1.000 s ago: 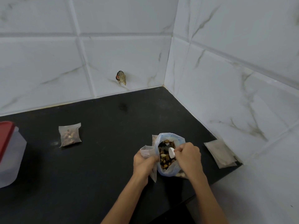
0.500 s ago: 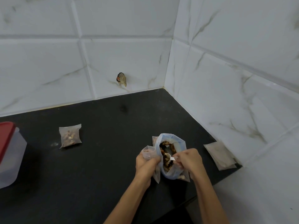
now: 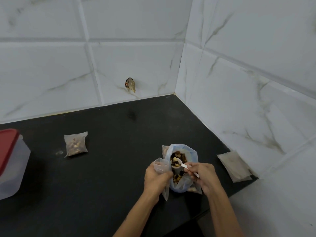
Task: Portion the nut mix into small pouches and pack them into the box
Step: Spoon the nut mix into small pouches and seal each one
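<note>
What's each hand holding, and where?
Left hand: small open pouch, gripped below its mouth. Right hand: white scoop of nuts, fingers pinching its handle, over the nut bag.

Two filled pouches (image 3: 76, 144) (image 3: 165, 149), one box (image 3: 12, 161)

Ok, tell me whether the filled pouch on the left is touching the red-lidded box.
Apart. The head view shows bare black counter between the filled pouch and the red-lidded box, with neither hand near them.
</note>
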`<state>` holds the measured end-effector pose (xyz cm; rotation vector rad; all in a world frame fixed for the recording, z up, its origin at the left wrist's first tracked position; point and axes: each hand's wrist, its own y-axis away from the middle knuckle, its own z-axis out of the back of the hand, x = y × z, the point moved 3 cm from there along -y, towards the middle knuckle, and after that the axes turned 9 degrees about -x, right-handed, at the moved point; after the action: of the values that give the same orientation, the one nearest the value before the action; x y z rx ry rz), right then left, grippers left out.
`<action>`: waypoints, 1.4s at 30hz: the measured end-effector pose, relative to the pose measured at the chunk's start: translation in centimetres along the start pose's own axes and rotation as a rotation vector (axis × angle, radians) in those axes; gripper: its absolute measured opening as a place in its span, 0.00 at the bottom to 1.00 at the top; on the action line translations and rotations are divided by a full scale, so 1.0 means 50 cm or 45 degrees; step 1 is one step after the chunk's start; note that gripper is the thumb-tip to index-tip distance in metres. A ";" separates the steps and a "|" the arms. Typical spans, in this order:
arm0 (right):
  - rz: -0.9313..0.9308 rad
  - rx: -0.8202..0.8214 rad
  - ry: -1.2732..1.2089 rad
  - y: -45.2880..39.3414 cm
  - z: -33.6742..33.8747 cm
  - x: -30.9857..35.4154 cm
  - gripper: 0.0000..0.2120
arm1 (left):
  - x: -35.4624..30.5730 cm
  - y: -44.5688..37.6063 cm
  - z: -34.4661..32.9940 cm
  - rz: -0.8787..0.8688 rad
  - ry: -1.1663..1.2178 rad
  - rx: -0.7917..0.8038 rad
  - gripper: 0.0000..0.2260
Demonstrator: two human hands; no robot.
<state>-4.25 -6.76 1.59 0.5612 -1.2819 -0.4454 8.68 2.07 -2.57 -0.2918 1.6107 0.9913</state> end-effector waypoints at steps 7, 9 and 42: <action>0.086 -0.030 -0.132 0.027 0.027 0.017 0.06 | -0.044 0.033 0.006 -0.405 -0.400 -0.164 0.15; 0.188 -0.031 -0.161 0.047 0.034 0.040 0.07 | -0.067 0.041 0.006 -0.507 -0.452 -0.219 0.13; 0.899 -0.377 0.475 0.109 0.021 0.073 0.07 | -0.117 0.017 0.012 -0.654 -0.188 -0.102 0.19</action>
<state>-4.39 -4.79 7.95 -0.0770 -0.9496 0.0654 10.35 1.17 3.06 -0.6360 1.2718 0.6620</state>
